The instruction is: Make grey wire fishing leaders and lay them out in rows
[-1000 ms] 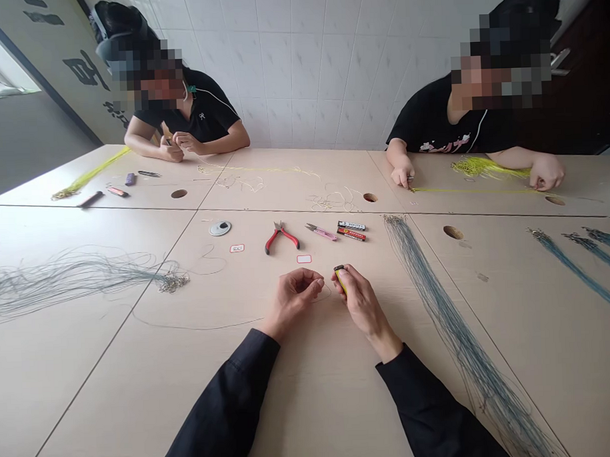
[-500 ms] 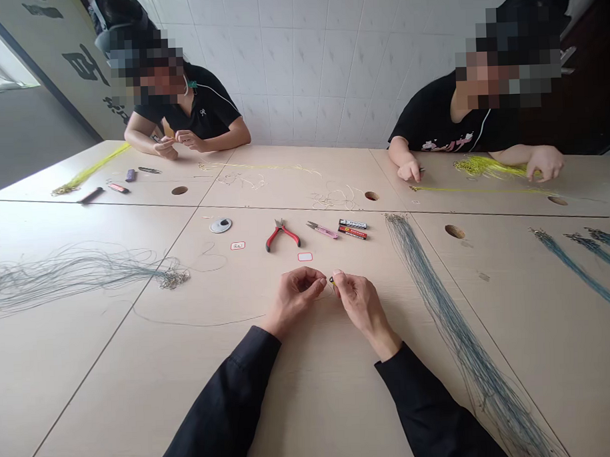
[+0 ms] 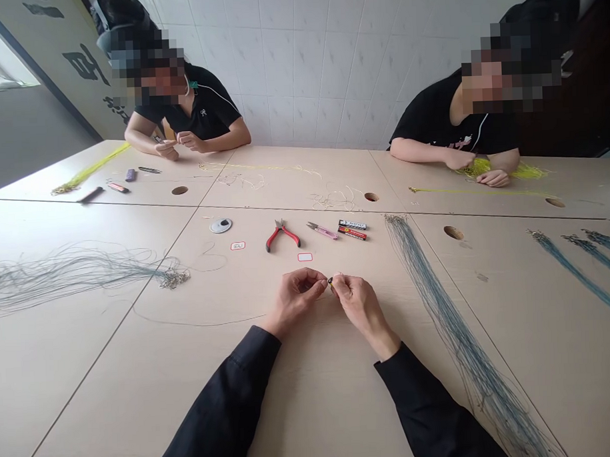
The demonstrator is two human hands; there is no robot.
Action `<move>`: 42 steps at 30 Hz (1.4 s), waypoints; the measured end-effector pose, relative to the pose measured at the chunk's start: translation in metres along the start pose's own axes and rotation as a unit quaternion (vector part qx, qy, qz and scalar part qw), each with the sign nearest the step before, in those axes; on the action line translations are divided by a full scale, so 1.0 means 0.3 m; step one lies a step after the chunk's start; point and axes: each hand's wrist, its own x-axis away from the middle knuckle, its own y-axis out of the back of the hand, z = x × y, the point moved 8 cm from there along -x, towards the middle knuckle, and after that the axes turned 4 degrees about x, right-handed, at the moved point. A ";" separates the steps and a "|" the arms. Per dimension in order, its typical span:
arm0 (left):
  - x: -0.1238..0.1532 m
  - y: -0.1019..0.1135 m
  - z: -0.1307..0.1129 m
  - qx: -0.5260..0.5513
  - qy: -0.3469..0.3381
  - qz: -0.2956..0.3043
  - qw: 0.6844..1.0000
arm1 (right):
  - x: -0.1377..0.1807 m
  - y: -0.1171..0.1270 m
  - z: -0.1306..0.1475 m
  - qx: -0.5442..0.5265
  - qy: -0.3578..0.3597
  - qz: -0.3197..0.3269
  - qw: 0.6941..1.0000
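Note:
My left hand [image 3: 301,294] is closed in a pinch, its fingertips meeting those of my right. A thin grey cord [image 3: 203,325] runs across the table to the left wrist; its end among the fingers is too small to see. Between thumb and forefinger, my right hand [image 3: 358,305] grips a small dark-tipped yellow object [image 3: 330,281], mostly covered by the fingers. Just beyond lie red-handled pliers [image 3: 282,236] with their handles spread, pink-handled snips [image 3: 322,230], and a white label with a red border [image 3: 305,257].
A long bundle of blue-grey cords [image 3: 453,323] stretches down my right side; a looser cord bundle [image 3: 111,275] lies left. Two small printed sticks [image 3: 352,229] and a round silver disc [image 3: 221,225] lie ahead. Two people sit opposite with yellow cords [image 3: 93,168]. The tabletop has holes [image 3: 454,232].
My hands have drawn very slightly closer at the fingertips. Across the table, the right-hand person has leaned and brought both hands to the yellow cord bundle.

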 end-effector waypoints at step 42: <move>0.000 -0.002 0.001 0.003 -0.003 0.004 1.000 | 0.004 -0.009 -0.006 -0.046 -0.011 0.010 0.999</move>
